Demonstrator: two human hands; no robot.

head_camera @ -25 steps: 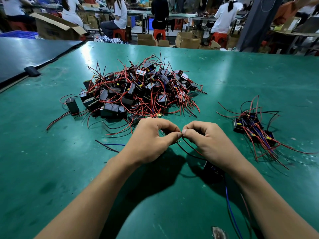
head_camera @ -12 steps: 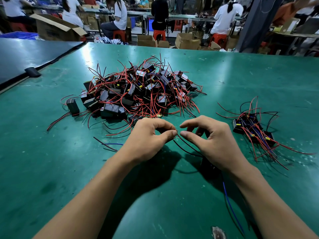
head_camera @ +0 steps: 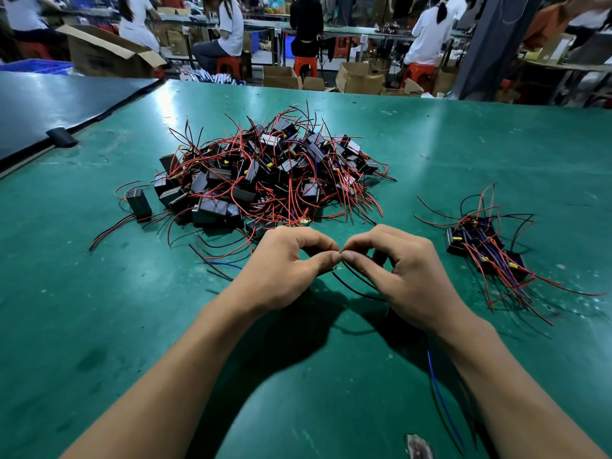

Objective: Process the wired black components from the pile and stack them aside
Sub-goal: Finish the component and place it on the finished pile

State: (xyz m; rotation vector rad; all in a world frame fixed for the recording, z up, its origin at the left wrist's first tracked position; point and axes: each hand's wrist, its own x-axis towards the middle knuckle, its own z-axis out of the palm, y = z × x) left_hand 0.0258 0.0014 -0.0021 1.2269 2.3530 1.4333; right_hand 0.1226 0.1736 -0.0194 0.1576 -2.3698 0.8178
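A big pile of black box components (head_camera: 265, 180) with red and black wires lies on the green table (head_camera: 99, 309) ahead of me. A smaller stack of wired components (head_camera: 486, 250) lies to the right. My left hand (head_camera: 284, 270) and my right hand (head_camera: 404, 273) meet just in front of the pile, thumbs and forefingers pinching the ends of thin black wires (head_camera: 357, 286). These wires run back under my right hand, where a dark component is mostly hidden. A blue wire (head_camera: 440, 395) trails toward me along my right forearm.
One loose black component (head_camera: 139, 202) stands left of the pile. A dark table with a black clip (head_camera: 61, 137) adjoins on the left. Beyond the far edge are cardboard boxes (head_camera: 359, 77) and seated people at benches. A scuffed patch (head_camera: 419, 447) marks the near edge.
My fingertips, apart half a second ago, have come back together on the wire ends. Both hands stay in the same place in front of the pile.
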